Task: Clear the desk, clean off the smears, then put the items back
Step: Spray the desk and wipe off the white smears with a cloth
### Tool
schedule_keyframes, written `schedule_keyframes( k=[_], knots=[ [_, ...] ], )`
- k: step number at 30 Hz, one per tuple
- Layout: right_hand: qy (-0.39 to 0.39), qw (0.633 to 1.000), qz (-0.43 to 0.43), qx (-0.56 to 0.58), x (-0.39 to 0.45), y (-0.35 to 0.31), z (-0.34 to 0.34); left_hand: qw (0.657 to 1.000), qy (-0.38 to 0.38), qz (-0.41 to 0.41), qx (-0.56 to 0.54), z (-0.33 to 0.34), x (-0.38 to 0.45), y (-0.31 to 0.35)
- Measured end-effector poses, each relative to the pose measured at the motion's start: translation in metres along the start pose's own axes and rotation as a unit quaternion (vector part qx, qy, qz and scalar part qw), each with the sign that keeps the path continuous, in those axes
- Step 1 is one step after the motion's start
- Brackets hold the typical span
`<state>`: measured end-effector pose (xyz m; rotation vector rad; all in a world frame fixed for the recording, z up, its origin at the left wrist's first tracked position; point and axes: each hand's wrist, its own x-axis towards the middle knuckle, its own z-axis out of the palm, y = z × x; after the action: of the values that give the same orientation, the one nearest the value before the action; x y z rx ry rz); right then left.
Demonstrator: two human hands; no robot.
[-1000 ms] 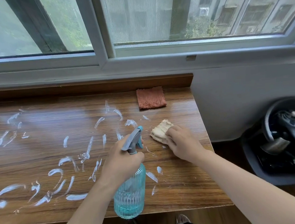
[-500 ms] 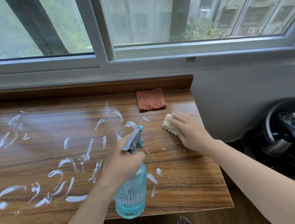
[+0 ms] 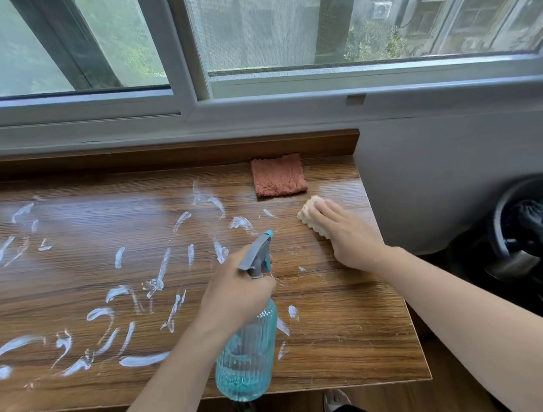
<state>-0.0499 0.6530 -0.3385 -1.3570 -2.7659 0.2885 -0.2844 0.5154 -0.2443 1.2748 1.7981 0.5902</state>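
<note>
Wiping is under way on a desk already emptied of its items, so the clearing step looks done and the cleaning is, by my reading, only begun. The right hand lies flat with straight fingers on a pale sponge, pressing it to the wood just below a folded rust-red cloth that rests against the back ledge. The left hand is wrapped round the neck of a blue spray bottle, held near the front edge, its nozzle aimed toward the sponge. Around the sponge the wood shows only faint traces and a few small flecks; white smears lie thick to the left of the bottle grip, right out to the far left edge. Most of the surface remains to be wiped, and nothing has been put back.
</note>
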Motion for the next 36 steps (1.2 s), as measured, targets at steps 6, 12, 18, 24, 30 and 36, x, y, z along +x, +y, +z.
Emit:
schedule_keyframes(
  k=[6, 12, 18, 24, 30, 36],
  knots=[
    [-0.054, 0.995, -0.088, 0.007, -0.095, -0.049, 0.01, 0.999, -0.021, 0.0, -0.026, 0.003, -0.003, -0.004],
    [0.002, 0.997, -0.054, -0.054, -0.042, -0.02, 0.008, 0.999, -0.036, -0.004, -0.032, -0.004, -0.005, -0.012],
    [0.023, 0.999, -0.013, -0.019, 0.043, -0.018, 0.01, 0.999, -0.008, 0.0, -0.037, -0.012, -0.01, -0.021],
    [0.013, 0.989, -0.149, -0.016, -0.03, -0.056, 0.014, 1.0, 0.009, 0.007, -0.011, -0.016, -0.013, -0.025],
    [-0.044, 0.987, -0.155, -0.005, -0.036, -0.038, 0.006, 0.999, -0.002, -0.004, -0.036, -0.021, -0.02, -0.03],
    [-0.001, 1.0, -0.018, 0.022, 0.066, -0.048, 0.013, 0.999, -0.002, -0.02, -0.04, -0.028, -0.027, -0.033]
  ],
)
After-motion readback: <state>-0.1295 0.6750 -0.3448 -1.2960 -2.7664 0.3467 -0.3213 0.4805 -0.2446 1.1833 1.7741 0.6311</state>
